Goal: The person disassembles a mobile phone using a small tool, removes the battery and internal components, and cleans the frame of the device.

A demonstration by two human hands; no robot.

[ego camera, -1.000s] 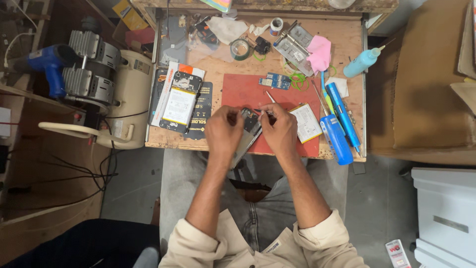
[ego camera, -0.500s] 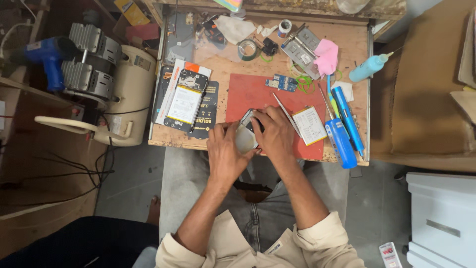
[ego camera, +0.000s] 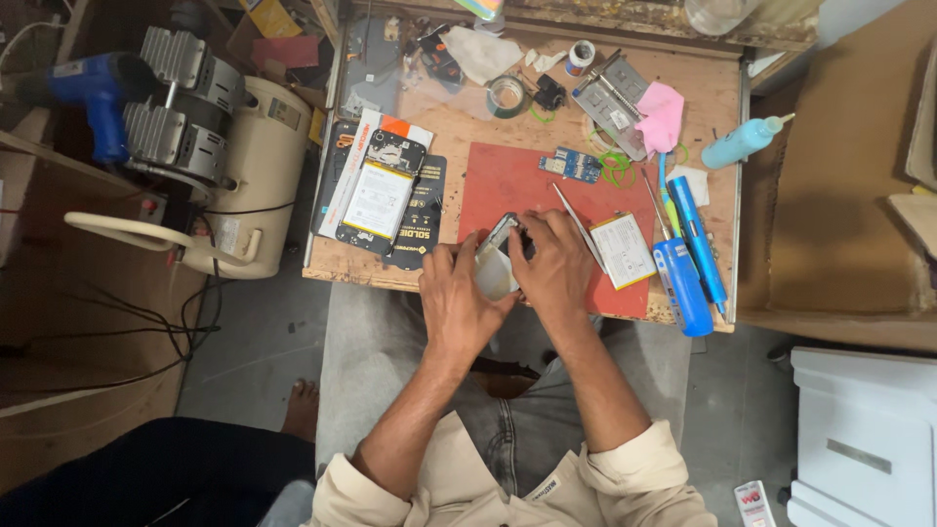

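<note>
Head view is showing both hands working together at the near edge of the wooden surface (ego camera: 459, 127). The left hand (ego camera: 459, 298) and the right hand (ego camera: 558, 265) are clasping a slim grey opened phone (ego camera: 496, 262), fingers clenched around its sides, the left cradling it from below and the right pressing along its upper edge. Compared with a second ago, the phone is sitting closer to the near edge and tilting up between the palms, where before it was lying flatter over the red rubber work mat (ego camera: 527, 190); half a second ago the grip was already closing in this way. Judging by that, the handling is shifting from laying parts out to pressing or prying at the body.

Just right of the hands, one thin metal pry tool (ego camera: 578, 226) and one flat white battery pack (ego camera: 625, 250) are lying on the mat. Beside these, two blue cylindrical screwdrivers (ego camera: 683, 283) are lying parallel. Left of the hands, one dark phone back with a white battery (ego camera: 376, 195) is resting on printed cards. Farther out, one small blue circuit board (ego camera: 571, 164), one pink cloth (ego camera: 662, 115), one roll of tape (ego camera: 508, 96) and one light blue squeeze bottle (ego camera: 742, 144) are lying scattered.
</note>
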